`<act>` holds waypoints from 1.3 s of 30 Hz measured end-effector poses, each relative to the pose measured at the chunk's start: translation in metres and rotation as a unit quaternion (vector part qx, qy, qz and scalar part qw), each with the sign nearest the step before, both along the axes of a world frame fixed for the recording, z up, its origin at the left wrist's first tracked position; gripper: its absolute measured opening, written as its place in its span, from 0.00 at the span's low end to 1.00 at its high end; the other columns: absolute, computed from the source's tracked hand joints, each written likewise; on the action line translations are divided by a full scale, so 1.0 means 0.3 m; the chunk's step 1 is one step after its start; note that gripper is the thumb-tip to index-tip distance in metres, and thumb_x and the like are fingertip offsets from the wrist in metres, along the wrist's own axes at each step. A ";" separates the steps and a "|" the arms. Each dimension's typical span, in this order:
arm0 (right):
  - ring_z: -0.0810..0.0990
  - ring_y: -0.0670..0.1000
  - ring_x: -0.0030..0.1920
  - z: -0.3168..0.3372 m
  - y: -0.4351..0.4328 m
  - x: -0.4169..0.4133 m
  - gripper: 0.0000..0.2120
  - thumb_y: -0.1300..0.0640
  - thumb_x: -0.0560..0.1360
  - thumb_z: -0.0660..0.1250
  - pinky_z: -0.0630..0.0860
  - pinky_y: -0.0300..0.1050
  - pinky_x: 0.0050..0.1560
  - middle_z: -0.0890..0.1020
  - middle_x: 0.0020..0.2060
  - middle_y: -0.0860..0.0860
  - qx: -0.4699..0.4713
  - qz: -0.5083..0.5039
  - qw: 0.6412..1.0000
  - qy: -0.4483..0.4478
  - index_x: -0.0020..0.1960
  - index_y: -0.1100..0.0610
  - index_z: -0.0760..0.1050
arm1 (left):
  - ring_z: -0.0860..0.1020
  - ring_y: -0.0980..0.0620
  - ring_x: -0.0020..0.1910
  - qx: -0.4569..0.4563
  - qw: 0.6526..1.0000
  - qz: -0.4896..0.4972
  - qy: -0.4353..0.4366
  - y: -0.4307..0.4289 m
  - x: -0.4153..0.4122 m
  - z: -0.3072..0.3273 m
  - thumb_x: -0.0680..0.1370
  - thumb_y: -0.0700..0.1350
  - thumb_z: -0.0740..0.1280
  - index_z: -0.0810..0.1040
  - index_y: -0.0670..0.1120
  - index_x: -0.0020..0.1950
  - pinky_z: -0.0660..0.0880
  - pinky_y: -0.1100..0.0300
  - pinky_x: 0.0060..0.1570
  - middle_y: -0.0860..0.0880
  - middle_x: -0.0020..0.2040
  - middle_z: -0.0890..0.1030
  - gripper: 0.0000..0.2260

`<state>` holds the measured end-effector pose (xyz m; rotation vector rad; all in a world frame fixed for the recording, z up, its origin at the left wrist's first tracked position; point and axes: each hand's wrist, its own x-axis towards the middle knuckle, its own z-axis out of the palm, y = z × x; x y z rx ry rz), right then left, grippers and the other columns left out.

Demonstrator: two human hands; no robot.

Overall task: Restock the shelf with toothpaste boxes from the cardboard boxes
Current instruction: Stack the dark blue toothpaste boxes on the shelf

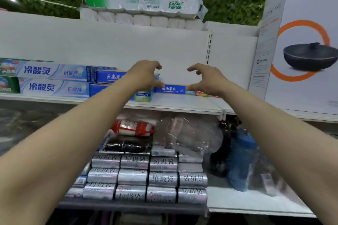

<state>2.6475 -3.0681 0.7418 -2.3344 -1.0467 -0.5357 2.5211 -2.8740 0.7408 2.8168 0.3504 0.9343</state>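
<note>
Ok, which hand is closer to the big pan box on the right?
Right. The right hand hovers left of the pan box; the left hand is farther left, beyond the blue toothpaste box that lies between them.

A shop: shelf (173, 103) stocked with toothpaste boxes (53, 71) and boxed cookware (300, 45)
</note>
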 end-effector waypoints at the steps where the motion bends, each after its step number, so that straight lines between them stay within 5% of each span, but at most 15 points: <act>1: 0.71 0.55 0.68 -0.009 -0.054 0.000 0.34 0.49 0.68 0.79 0.70 0.48 0.64 0.75 0.65 0.54 -0.008 0.000 1.000 0.003 0.71 0.46 0.70 | 0.72 0.44 0.64 -0.003 1.000 -0.003 0.004 -0.058 0.004 -0.018 0.71 0.53 0.76 0.71 0.48 0.70 0.67 0.56 0.59 0.42 0.64 0.74 0.30; 13: 0.73 0.56 0.64 -0.309 -0.616 0.032 0.35 0.47 0.67 0.79 0.72 0.50 0.63 0.76 0.65 0.53 -0.127 0.002 0.991 0.036 0.70 0.49 0.70 | 0.74 0.44 0.60 -0.068 0.994 -0.019 0.084 -0.658 0.103 -0.325 0.68 0.54 0.77 0.75 0.48 0.65 0.69 0.57 0.58 0.43 0.62 0.75 0.28; 21: 0.73 0.57 0.62 -0.578 -0.847 0.096 0.33 0.48 0.68 0.78 0.73 0.50 0.58 0.73 0.59 0.53 -0.192 0.006 0.975 0.113 0.69 0.46 0.69 | 0.72 0.44 0.63 -0.111 0.971 -0.023 0.211 -0.876 0.151 -0.611 0.70 0.53 0.76 0.73 0.48 0.67 0.70 0.54 0.61 0.44 0.65 0.72 0.29; 31: 0.73 0.56 0.66 -1.080 -0.954 0.120 0.32 0.48 0.68 0.79 0.71 0.47 0.62 0.75 0.67 0.54 -0.265 -0.010 0.924 0.274 0.69 0.50 0.71 | 0.75 0.45 0.61 -0.200 0.904 -0.048 0.375 -0.943 0.160 -1.138 0.70 0.53 0.76 0.73 0.45 0.67 0.71 0.57 0.55 0.44 0.63 0.77 0.29; 39: 0.74 0.55 0.65 -1.592 -0.972 0.055 0.33 0.48 0.70 0.78 0.71 0.45 0.63 0.76 0.67 0.54 -0.343 -0.035 0.834 0.430 0.70 0.53 0.71 | 0.74 0.47 0.65 -0.268 0.816 -0.039 0.510 -0.897 0.082 -1.694 0.70 0.54 0.76 0.74 0.45 0.68 0.69 0.58 0.61 0.46 0.67 0.76 0.30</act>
